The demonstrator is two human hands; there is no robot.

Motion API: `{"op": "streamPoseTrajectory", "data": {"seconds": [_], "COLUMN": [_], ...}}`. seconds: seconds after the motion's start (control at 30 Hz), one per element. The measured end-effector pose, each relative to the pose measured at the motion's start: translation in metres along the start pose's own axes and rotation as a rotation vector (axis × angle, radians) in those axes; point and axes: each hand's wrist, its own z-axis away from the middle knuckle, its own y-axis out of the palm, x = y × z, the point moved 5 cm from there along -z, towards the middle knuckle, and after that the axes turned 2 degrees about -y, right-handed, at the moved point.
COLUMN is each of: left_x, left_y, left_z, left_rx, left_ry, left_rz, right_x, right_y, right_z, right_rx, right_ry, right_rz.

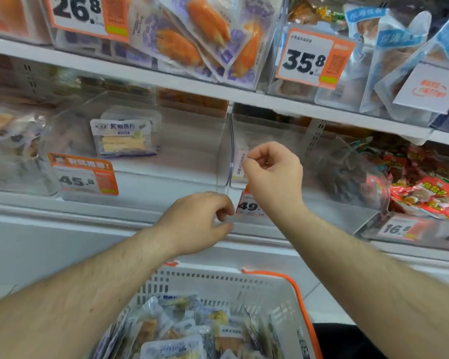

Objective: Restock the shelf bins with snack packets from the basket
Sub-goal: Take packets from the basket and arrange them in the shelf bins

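Observation:
A white basket (218, 277) with an orange handle sits below my arms, filled with several pale snack packets (174, 345). On the middle shelf stands a clear bin (283, 130) with a "49" price tag (249, 206); it looks nearly bare inside. My right hand (274, 174) is pinched at the upper front wall of this bin. My left hand (200, 222) curls around the bin's lower left front corner, thumb and fingers closed on the edge. Neither hand holds a packet.
Left of it, a clear bin tagged 45.8 (84, 177) holds a few fish-slice packets (125, 137). On the right, red packets (425, 187) fill a bin tagged 16.8. The upper shelf carries purple-and-orange packets (192, 40) and blue ones (399, 47).

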Motion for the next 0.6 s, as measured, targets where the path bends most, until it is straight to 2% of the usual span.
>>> {"op": "streamPoseTrajectory", "data": {"seconds": [0.13, 0.27, 0.43, 0.53, 0.6], "left_x": [0.013, 0.029, 0.043, 0.047, 0.047], "left_y": [0.035, 0.063, 0.08, 0.084, 0.084], "left_z": [0.025, 0.046, 0.059, 0.058, 0.057], "left_rx": [0.402, 0.658, 0.794, 0.822, 0.831], "left_ry": [-0.021, -0.07, -0.112, -0.118, -0.123], "left_rz": [-0.122, -0.18, -0.219, -0.228, -0.232], "right_x": [-0.027, -0.087, -0.16, -0.193, -0.206], "right_y": [0.02, 0.042, 0.071, 0.097, 0.113], "right_z": [0.052, 0.092, 0.129, 0.167, 0.196], "right_rx": [0.098, 0.35, 0.737, 1.054, 1.203], "right_ry": [-0.026, 0.104, 0.322, 0.478, 0.539], "right_rz": [-0.042, 0.169, 0.499, 0.592, 0.609]}}
